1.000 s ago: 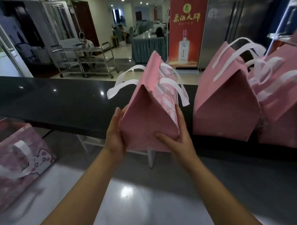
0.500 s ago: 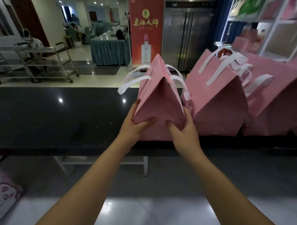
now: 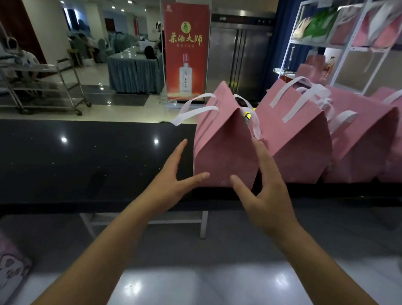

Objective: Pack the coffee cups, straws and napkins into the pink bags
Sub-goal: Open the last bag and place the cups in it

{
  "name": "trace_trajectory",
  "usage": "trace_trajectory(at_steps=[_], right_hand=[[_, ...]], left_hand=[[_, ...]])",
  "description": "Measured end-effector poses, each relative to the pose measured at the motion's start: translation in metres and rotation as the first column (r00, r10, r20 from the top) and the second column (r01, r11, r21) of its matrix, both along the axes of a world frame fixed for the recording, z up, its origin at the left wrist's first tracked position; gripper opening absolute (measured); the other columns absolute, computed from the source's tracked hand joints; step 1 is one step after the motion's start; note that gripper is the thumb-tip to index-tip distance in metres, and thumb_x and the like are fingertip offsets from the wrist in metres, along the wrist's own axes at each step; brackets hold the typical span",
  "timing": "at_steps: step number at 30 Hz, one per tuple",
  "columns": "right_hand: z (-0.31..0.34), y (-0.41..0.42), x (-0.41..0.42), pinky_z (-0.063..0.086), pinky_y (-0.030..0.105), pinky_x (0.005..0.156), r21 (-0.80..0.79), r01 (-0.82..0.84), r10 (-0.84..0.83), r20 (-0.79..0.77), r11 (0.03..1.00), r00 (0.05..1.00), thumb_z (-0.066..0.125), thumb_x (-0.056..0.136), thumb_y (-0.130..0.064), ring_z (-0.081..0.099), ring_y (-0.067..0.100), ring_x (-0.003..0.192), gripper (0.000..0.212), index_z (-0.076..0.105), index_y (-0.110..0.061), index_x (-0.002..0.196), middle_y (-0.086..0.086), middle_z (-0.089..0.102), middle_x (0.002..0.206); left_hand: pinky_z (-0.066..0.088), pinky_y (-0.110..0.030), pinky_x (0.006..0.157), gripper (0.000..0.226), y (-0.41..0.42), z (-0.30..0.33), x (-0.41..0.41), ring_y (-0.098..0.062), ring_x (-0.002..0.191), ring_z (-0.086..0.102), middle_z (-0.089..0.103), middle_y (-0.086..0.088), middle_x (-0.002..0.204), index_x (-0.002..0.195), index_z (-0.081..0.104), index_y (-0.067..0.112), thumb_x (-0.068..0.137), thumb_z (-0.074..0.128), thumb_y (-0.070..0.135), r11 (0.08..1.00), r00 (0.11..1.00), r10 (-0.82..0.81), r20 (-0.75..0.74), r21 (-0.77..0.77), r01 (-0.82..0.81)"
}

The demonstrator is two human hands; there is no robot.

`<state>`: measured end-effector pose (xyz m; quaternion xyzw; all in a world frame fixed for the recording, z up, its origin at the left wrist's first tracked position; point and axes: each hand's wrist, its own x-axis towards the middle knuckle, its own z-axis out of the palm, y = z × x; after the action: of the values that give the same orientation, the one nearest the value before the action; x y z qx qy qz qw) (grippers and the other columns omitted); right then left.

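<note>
While the pink bag (image 3: 225, 151) stands upright on the black tabletop (image 3: 80, 161) between the two hands, the packing of this one looks finished, judging by its folded top and a yellow-marked item peeking out near the handles (image 3: 197, 108). Just to the right of the right hand, a row of packed bags (image 3: 297, 138) stands side by side, so much of the task seems done. Near the left forearm lies a patterned bag (image 3: 1, 266), apparently still to be filled. No cups, straws or napkins show. Each grip is open: the left hand (image 3: 173, 181) has spread fingers, thumb tip at the bag's lower front; the right hand (image 3: 267, 189) lies with straight fingers along the bag's right side, holding nothing
</note>
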<state>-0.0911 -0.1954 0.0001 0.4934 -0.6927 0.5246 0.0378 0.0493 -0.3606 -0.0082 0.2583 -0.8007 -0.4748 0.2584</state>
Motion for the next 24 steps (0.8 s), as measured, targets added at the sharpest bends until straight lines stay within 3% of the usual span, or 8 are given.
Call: trace_trajectory(at_steps=[2, 4, 9, 14, 19, 21, 24], right_hand=[[0.002, 0.010, 0.028, 0.026, 0.048, 0.119, 0.023, -0.111, 0.112, -0.057, 0.994, 0.992, 0.066, 0.086, -0.034, 0.016, 0.005, 0.149, 0.078, 0.027, -0.031, 0.153, -0.015, 0.024, 0.159], [0.002, 0.012, 0.055, 0.028, 0.050, 0.118, 0.074, -0.220, 0.224, -0.047, 0.973, 0.973, 0.066, 0.086, -0.038, 0.015, 0.007, 0.149, 0.077, 0.027, -0.035, 0.152, -0.015, 0.021, 0.161], [-0.014, -0.009, 0.128, 0.027, 0.054, 0.116, 0.239, -0.427, 0.450, -0.046, 0.872, 0.892, 0.058, 0.088, -0.051, 0.006, 0.005, 0.150, 0.075, 0.018, -0.045, 0.152, -0.024, 0.007, 0.161], [-0.037, -0.052, 0.207, 0.021, 0.051, 0.119, 0.372, -0.556, 0.605, -0.021, 0.744, 0.796, 0.058, 0.088, -0.056, -0.002, 0.001, 0.149, 0.077, 0.009, -0.056, 0.148, -0.031, -0.005, 0.159], [-0.048, -0.106, 0.290, 0.020, 0.052, 0.120, 0.463, -0.633, 0.713, 0.004, 0.620, 0.701, 0.057, 0.086, -0.062, 0.001, 0.010, 0.151, 0.078, 0.007, -0.057, 0.147, -0.025, -0.004, 0.161], [-0.048, -0.127, 0.324, 0.014, 0.050, 0.121, 0.494, -0.634, 0.750, -0.060, 0.596, 0.658, 0.058, 0.088, -0.059, 0.000, 0.013, 0.151, 0.078, 0.010, -0.052, 0.149, -0.019, -0.003, 0.163], [-0.048, -0.161, 0.367, 0.008, 0.053, 0.120, 0.586, -0.572, 0.782, -0.181, 0.573, 0.597, 0.059, 0.091, -0.049, -0.006, 0.020, 0.152, 0.074, 0.016, -0.046, 0.151, -0.008, -0.004, 0.165]], left_hand=[[0.021, -0.032, 0.120, 0.101, 0.008, 0.003, 0.038, 0.006, 0.145, 0.007, 0.006, 0.026, 0.162, 0.148, 0.007, 0.061, 0.070, 0.070, 0.070, 0.995, 0.996, -0.011, 0.086, -0.101, 0.019], [0.018, -0.044, 0.123, 0.101, 0.020, 0.005, 0.082, 0.002, 0.149, 0.000, -0.001, 0.027, 0.162, 0.144, 0.005, 0.066, 0.063, 0.065, 0.079, 0.980, 0.983, 0.010, 0.185, -0.195, 0.027], [0.010, -0.043, 0.122, 0.100, 0.054, 0.001, 0.203, 0.006, 0.146, -0.018, -0.019, 0.040, 0.153, 0.140, -0.005, 0.070, 0.065, 0.060, 0.075, 0.945, 0.898, 0.223, 0.380, -0.311, -0.103], [0.008, -0.048, 0.122, 0.100, 0.057, -0.015, 0.307, -0.006, 0.150, -0.013, -0.012, 0.024, 0.162, 0.148, 0.000, 0.059, 0.066, 0.054, 0.079, 0.798, 0.744, 0.566, 0.354, -0.463, -0.386], [0.016, -0.055, 0.119, 0.103, 0.050, -0.037, 0.392, -0.026, 0.152, 0.005, 0.009, -0.001, 0.165, 0.154, 0.016, 0.038, 0.067, 0.044, 0.085, 0.539, 0.487, 0.831, 0.268, -0.604, -0.587], [0.015, -0.054, 0.119, 0.104, 0.049, -0.047, 0.420, -0.026, 0.152, 0.002, 0.007, 0.000, 0.166, 0.154, 0.013, 0.040, 0.066, 0.045, 0.088, 0.519, 0.451, 0.851, 0.269, -0.562, -0.644], [0.016, -0.053, 0.120, 0.100, 0.043, -0.062, 0.445, -0.023, 0.152, -0.002, -0.001, 0.005, 0.166, 0.152, 0.017, 0.044, 0.067, 0.056, 0.081, 0.553, 0.475, 0.833, 0.283, -0.441, -0.707]])
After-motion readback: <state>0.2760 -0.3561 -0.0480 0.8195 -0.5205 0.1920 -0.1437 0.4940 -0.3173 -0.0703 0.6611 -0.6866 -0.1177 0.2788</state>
